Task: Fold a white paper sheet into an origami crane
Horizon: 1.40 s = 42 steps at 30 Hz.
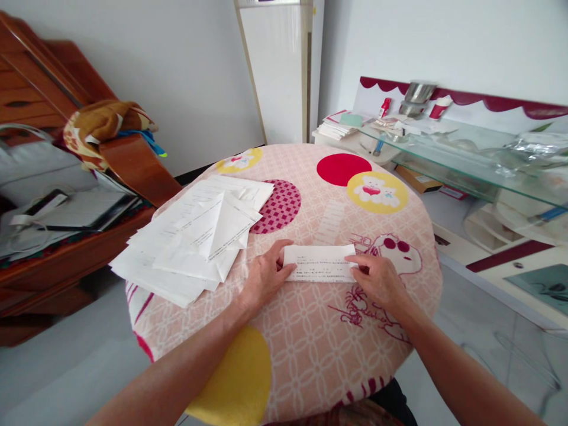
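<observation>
While left hand (265, 272) pinches folded paper (317, 266) | curled right hand (380, 279) holds it

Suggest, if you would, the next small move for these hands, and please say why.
Pressing the paper strip flat against the tablecloth seems sensible: the left hand holds its left end and the right hand its right end, so both could steady it.

The strip (318, 264) is matt paper, the table cover (302, 337) cloth, the chair (135, 168) glossy wood.
</observation>
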Each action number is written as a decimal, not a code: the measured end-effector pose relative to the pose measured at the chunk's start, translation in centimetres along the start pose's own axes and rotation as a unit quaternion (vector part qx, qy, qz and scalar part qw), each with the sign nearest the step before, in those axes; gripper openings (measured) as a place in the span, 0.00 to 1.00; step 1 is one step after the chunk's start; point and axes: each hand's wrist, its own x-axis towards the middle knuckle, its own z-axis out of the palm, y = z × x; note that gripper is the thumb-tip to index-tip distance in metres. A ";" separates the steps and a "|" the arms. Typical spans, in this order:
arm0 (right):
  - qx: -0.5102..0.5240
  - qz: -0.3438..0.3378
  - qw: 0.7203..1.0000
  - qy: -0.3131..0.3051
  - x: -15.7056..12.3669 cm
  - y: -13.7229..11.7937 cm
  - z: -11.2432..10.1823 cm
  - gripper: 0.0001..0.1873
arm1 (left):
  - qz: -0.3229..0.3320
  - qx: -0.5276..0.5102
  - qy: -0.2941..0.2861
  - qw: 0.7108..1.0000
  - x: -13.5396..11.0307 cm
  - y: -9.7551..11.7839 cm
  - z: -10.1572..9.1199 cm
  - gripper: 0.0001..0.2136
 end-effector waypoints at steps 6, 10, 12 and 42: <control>-0.054 -0.008 0.998 -0.022 0.0 -0.1 -0.1 0.21 | 0.042 0.019 0.015 0.999 -0.5 -0.6 0.6 0.09; -0.071 0.012 0.997 -0.026 0.0 -0.3 -0.2 0.20 | 0.025 0.017 0.016 0.999 -0.5 -0.5 0.5 0.10; -0.069 0.028 0.997 -0.030 0.1 -0.5 -0.3 0.21 | 0.018 0.020 0.019 0.999 -0.5 -0.3 0.5 0.10; -0.029 0.053 0.998 -0.035 0.2 -0.2 -0.3 0.23 | -0.043 -0.016 0.015 0.999 0.0 -0.4 0.3 0.14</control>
